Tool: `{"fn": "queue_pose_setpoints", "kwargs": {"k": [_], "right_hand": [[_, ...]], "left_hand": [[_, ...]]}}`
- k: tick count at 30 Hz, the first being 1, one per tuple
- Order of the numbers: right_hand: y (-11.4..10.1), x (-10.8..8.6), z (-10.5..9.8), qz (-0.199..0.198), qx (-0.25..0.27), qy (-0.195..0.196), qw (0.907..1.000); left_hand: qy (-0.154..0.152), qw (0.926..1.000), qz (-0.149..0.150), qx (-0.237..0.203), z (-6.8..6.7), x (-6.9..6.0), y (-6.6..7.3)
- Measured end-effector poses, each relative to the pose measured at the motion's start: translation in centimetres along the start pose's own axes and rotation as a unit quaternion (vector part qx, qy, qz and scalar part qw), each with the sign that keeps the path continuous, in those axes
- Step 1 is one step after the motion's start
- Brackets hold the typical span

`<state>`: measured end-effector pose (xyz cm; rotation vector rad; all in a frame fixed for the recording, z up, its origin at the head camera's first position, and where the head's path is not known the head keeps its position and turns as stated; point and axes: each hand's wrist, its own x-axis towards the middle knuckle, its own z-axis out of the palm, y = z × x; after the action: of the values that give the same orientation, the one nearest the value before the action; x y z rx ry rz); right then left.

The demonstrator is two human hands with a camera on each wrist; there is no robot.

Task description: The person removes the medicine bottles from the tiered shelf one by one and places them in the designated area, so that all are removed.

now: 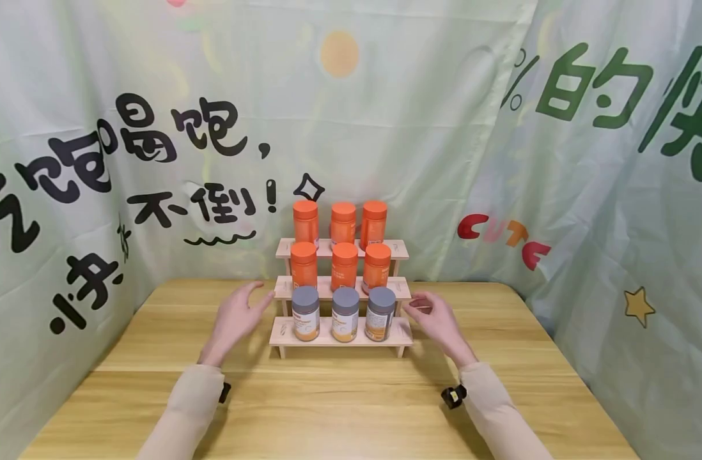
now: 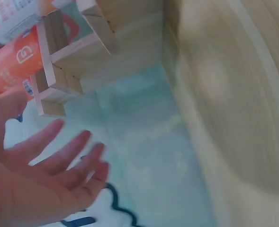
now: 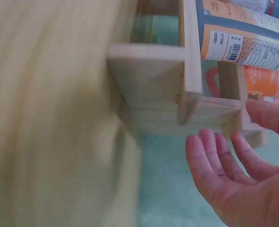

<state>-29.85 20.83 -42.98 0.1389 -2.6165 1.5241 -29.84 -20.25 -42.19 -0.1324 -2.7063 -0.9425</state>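
Stepped rack of nine bottles stands between two ungripping hands

On the left, the left hand (image 1: 238,316) holds nothing, its fingers spread and its thumb side turned toward the rack. Just to its right is the left end of the middle tier; whether skin touches wood there, I cannot tell.

The three-tier, pale wooden rack (image 1: 325,330) sits upright toward the back of the table (image 1: 339,409), its long axis running crosswise from one hand to the other. Its lowest tier carries three grey-lidded bottles with white-and-orange labels (image 1: 345,314); the middle tier has three orange cylindrical bottles (image 1: 344,267), and the top tier three more orange bottles (image 1: 343,222).

On the right, the right hand (image 1: 437,319) is also free, its fingers loosely bent, with the rack's right end just to their left. Contact is unclear here too. Neither hand looks plainly nearer.

Bare wood gives room at both sides and broadly in front; behind, the table's back edge and the pale green printed curtain (image 1: 397,83) leave less.
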Motion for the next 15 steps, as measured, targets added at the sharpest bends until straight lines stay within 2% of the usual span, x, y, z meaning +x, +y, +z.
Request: {"fn": "queue_pose_setpoints", "kwargs": {"k": [1, 3, 6, 9, 12, 13, 15], "right_hand": [[0.3, 0.0, 0.1, 0.018, 0.036, -0.004, 0.9992], [1.0, -0.1, 0.3, 0.054, 0.089, -0.021, 0.9943], [1.9, -0.1, 0.3, 0.093, 0.141, -0.06, 0.9839], [2.6, 0.0, 0.3, 0.109, 0.147, -0.1, 0.9779], [3.3, 0.1, 0.4, 0.11, 0.138, -0.134, 0.9752], [3.5, 0.1, 0.4, 0.108, 0.134, -0.142, 0.9748], [3.7, 0.1, 0.4, 0.101, 0.133, -0.156, 0.9735]], "left_hand": [[0.011, 0.9991, -0.005, -0.039, 0.0, 0.2, -0.1], [0.032, 0.992, -0.027, -0.119, -0.1, 0.8, -0.1], [0.058, 0.9734, -0.062, -0.213, 0.0, 1.7, -0.1], [0.089, 0.9454, -0.091, -0.3, 0.5, 2.8, 0.0], [0.11, 0.9211, -0.091, -0.362, 0.8, 3.8, 0.2], [0.114, 0.9155, -0.088, -0.376, 0.9, 4.1, 0.4], [0.115, 0.909, -0.085, -0.392, 0.8, 4.6, 0.7]]}}
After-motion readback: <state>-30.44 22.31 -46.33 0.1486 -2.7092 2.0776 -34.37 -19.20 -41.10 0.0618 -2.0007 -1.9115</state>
